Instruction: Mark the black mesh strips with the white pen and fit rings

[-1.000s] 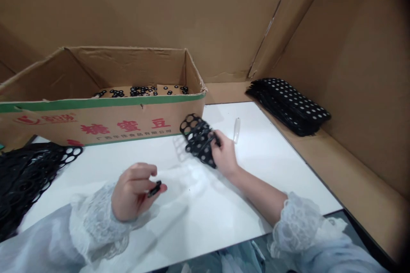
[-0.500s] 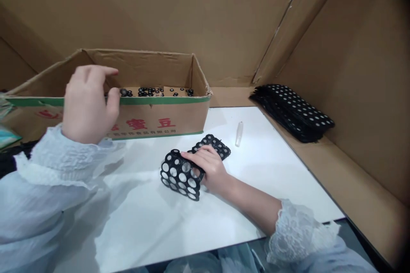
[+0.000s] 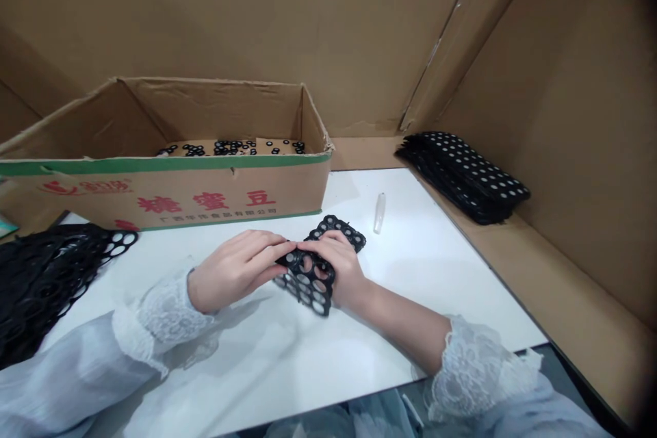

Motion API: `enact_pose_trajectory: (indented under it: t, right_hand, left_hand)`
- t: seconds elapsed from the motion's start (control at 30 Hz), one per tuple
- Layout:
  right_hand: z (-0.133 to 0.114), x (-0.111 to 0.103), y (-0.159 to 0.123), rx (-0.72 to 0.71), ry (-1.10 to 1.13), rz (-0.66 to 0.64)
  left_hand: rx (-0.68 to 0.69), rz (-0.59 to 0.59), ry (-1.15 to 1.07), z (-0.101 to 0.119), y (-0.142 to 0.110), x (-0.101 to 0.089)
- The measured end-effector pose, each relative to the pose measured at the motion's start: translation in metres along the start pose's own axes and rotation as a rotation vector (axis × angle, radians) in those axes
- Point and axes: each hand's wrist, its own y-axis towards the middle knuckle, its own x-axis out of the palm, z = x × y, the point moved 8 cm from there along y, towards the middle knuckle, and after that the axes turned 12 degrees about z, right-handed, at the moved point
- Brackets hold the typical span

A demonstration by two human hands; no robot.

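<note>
Near the middle of the white table I hold a black sheet full of round holes (image 3: 311, 285), bent over so that one end hangs toward me. My right hand (image 3: 343, 267) is closed around its middle, the far end sticking out behind the fingers. From the left, my left hand (image 3: 241, 265) has its fingers pressed together on the sheet's upper left edge, its fingertips meeting those of the right hand. The thumb of the left hand is partly hidden.
A cardboard box (image 3: 233, 202) with loose black rings (image 3: 230, 148) inside stands at the back left. Black ring sheets (image 3: 46, 280) lie at the left, and a stack of dotted black sheets (image 3: 465, 174) at the right. A small clear tube (image 3: 380, 213) lies on the white table (image 3: 436, 267).
My left hand has come down from in front of the box to the sheet's left edge. The right hand keeps its hold. The view has shifted slightly.
</note>
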Motion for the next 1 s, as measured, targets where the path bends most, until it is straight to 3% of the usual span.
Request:
enact_pose_trajectory:
  t: [0.1,0.23,0.37,0.47,0.57,0.67,1.0]
  right_hand:
    - [0.001,0.002,0.001,0.022,-0.006,-0.045]
    - [0.003,0.004,-0.001,0.08,-0.046,-0.083]
    - [0.003,0.01,-0.004,0.06,-0.072,-0.131]
    - [0.01,0.013,-0.004,0.073,-0.101,-0.158]
    - [0.025,0.01,-0.003,0.185,-0.141,-0.145]
    - [0.026,0.005,0.0,0.209,-0.107,-0.096]
    - [0.012,0.005,-0.002,0.042,-0.024,-0.077]
  left_hand:
    - [-0.023,0.093,0.053,0.006,-0.003,-0.001]
    - [-0.014,0.129,0.173,0.016,-0.005,-0.002]
    - [0.155,0.132,0.271,0.033,-0.004,0.0]
    - [0.319,0.065,0.33,0.043,-0.005,0.007]
    - [0.223,-0.011,0.381,0.033,-0.005,0.013]
    - [0.063,0.018,0.399,0.018,-0.006,0.01]
    - [0.187,0.078,0.342,0.025,-0.007,0.007]
